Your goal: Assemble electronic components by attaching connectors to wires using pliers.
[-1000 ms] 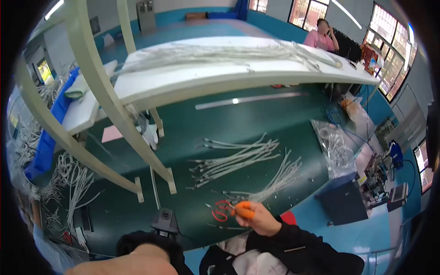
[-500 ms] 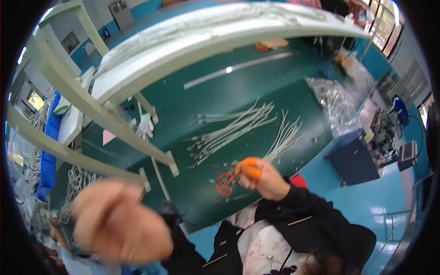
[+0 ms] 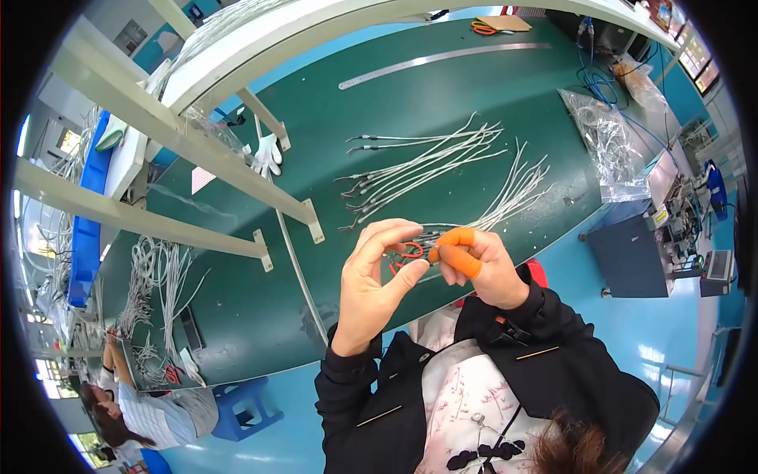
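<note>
My left hand [image 3: 374,276] is raised over the bench, thumb and fingers curved apart with a gap between them and no object gripped. Close on its right, my right hand [image 3: 491,268] wears orange finger cots [image 3: 460,260] on the thumb and a finger. Those two tips are pinched together; whatever sits between them is too small to make out. Behind and below the hands lie red-handled scissors [image 3: 412,250], partly hidden by my left hand. A bundle of white cables [image 3: 509,197] fans away beyond my right hand. Farther off, more white cables with dark ends [image 3: 426,170] lie in a loose row.
A steel ruler [image 3: 442,58] lies at the far side. At the right is a clear plastic bag [image 3: 604,146] of coiled parts. Shelf posts [image 3: 181,154] stand at the left, near a white glove [image 3: 268,156]. Another person [image 3: 162,411] sits at the lower left beside heaped cables.
My left hand has come in from the lower left to beside my right hand. The right hand keeps its pinch. The whole view has shifted, showing more of the bench and the other person.
</note>
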Motion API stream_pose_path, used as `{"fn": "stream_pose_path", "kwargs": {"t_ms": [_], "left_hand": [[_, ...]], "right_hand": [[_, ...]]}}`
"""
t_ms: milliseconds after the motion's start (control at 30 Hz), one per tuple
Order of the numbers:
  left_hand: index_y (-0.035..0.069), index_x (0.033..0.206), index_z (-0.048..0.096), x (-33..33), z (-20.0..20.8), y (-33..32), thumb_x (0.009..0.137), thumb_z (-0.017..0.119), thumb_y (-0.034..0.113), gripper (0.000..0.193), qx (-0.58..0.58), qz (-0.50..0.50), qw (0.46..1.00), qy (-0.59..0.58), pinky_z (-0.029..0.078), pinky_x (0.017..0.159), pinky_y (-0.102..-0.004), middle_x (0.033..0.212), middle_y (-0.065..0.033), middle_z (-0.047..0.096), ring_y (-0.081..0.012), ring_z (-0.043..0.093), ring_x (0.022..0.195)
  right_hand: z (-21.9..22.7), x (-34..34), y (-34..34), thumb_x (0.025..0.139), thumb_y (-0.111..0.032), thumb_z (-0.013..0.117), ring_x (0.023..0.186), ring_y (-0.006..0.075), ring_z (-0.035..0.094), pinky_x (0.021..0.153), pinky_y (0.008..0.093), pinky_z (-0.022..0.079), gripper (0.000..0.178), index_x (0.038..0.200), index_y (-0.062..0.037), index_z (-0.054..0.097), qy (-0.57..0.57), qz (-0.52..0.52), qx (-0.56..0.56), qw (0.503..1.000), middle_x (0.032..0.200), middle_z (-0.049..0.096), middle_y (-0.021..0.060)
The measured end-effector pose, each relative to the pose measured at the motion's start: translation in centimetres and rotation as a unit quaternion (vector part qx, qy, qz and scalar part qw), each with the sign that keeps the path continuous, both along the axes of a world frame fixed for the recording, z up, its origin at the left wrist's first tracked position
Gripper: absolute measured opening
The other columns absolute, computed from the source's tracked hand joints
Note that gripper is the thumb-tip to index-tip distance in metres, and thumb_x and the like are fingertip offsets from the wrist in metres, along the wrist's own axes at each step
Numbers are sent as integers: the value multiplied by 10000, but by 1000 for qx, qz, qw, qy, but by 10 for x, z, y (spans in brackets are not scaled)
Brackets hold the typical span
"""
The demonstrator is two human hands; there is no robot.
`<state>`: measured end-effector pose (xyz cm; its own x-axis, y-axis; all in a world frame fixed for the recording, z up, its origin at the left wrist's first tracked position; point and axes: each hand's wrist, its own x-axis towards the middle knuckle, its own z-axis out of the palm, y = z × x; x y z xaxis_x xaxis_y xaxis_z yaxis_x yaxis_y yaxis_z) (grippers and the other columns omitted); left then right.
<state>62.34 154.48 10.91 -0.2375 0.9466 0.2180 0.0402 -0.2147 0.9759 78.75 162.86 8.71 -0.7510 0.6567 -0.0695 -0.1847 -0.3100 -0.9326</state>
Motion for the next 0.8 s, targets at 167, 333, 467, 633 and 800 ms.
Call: {"fn": "stream_pose_path", "kwargs": {"t_ms": [167,333,467,633,800], "left_hand": [[-17,1042,624,-7,-2,-4,754,694,-6,297,14,5,996,93,394,917,-312,1132,-101,564,-197,512,1073],[14,912,658,-5,7,5,726,680,-18,190,47,20,990,134,417,871,-324,1020,-102,617,-229,552,997],[-22,798,603,-6,2,10,737,642,-42,75,41,43,981,184,419,861,-317,984,-142,611,-240,562,964],[-18,941,610,12,3,-16,871,566,-18,82,-33,28,998,40,462,763,-213,1033,-75,588,-147,566,851],[-15,884,638,15,-29,10,860,592,5,55,-108,49,989,-87,470,732,-225,1030,-75,600,-125,576,826]], "right_hand": [[1,-2,-5,926,-72,541,577,60,522,509,182,389,121,977,10,614,22,0,85,996,673,581,26],[-1,4,-3,916,-91,566,662,69,560,588,223,458,126,994,-14,629,1,2,102,995,739,594,12],[-15,-1,3,924,-112,552,653,61,555,581,225,454,129,977,-22,627,8,26,139,990,719,585,3],[-40,-6,-16,945,-228,524,481,41,449,443,198,361,206,1015,-47,594,32,59,60,996,626,513,-20],[-33,2,3,952,-253,517,499,36,440,457,192,354,225,1016,-51,593,13,26,12,1000,639,510,-31]]}}
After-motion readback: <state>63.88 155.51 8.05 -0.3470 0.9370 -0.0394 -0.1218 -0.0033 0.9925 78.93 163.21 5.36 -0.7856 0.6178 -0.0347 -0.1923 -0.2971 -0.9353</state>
